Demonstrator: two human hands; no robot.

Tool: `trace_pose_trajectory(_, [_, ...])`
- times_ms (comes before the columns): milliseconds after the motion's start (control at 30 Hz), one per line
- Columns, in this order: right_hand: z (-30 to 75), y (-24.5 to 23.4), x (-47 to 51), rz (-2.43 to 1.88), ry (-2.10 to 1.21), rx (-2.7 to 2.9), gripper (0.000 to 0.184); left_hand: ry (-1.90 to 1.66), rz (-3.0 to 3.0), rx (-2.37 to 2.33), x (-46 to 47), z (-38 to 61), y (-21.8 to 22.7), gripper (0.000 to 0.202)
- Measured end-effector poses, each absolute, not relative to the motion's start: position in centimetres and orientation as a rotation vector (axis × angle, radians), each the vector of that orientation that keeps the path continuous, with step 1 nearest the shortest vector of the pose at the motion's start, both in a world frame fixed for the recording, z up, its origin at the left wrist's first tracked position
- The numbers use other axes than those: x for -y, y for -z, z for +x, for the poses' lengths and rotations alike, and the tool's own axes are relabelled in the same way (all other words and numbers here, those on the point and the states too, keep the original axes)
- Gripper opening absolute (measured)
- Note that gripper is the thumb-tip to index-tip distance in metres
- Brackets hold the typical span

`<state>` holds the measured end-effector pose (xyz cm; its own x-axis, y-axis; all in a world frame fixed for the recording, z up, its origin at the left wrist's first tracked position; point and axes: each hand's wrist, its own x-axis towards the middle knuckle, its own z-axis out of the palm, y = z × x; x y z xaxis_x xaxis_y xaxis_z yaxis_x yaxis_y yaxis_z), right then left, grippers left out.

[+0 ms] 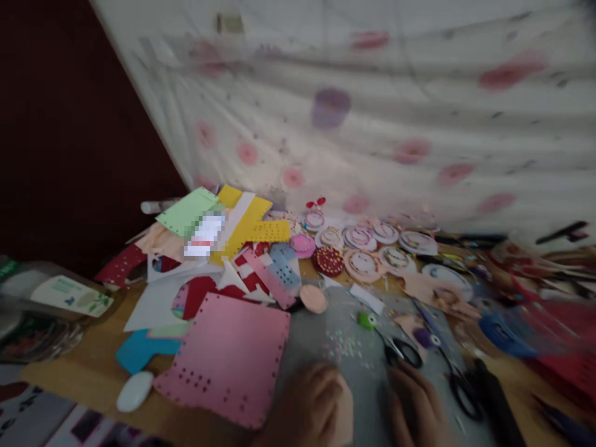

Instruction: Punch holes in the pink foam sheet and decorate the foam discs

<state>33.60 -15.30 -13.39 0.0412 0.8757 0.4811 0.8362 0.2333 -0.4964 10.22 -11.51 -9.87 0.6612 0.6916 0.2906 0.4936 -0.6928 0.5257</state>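
Observation:
My left hand [311,406] lies low at the bottom edge, on the grey mat [321,338], beside the right edge of a pink punched paper sheet [228,357]. Its fingers look curled, but the blur hides what, if anything, is in them. My right hand [414,406] sits just to its right, fingers reaching toward black-handled scissors [403,351]; whether it touches them I cannot make out. Small pale sequins [342,344] are scattered on the mat ahead of both hands.
Coloured paper cutouts [223,239] pile up at the back left. A row of round decorated discs [367,242] runs along the back. A white oval object [135,391] lies at the front left. Clear plastic packaging [37,304] sits far left. A flowered cloth [372,105] hangs behind.

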Motion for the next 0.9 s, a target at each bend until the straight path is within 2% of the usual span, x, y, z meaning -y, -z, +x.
trace_pose_trajectory(100, [33.1,11.5,15.9,-1.643,-0.146,1.615,0.027,-0.673,2.384,-0.998,12.2,10.3,8.6,0.034])
trace_pose_trajectory(200, [33.1,10.7,16.0,-1.567,-0.199,1.401,0.02,-0.61,2.368,-1.085,12.3,10.4,8.2,0.063])
trace_pose_trajectory(267, [33.4,10.8,16.1,-1.576,-0.211,1.345,0.018,-0.578,2.37,-1.114,12.4,10.5,8.2,0.072])
trace_pose_trajectory(433, [32.7,9.9,17.3,-1.483,-0.278,1.229,0.019,-0.686,2.218,-1.113,13.4,11.3,6.8,0.074])
trace_pose_trajectory(567, [30.5,7.2,18.7,-1.25,-0.675,1.377,0.036,-0.775,1.916,-1.08,14.5,11.8,4.5,0.076])
trace_pose_trajectory(633, [30.2,6.1,19.1,-1.208,-0.755,1.481,0.037,-0.808,1.838,-1.091,14.7,11.5,3.7,0.075])
trace_pose_trajectory(767, [32.6,5.9,19.4,-1.345,-0.547,1.442,0.024,-0.814,1.917,-1.198,14.4,9.8,3.3,0.072])
trace_pose_trajectory(900, [35.4,7.3,20.4,-1.474,-0.447,1.742,0.018,-0.625,2.201,-1.159,13.9,8.4,3.5,0.072])
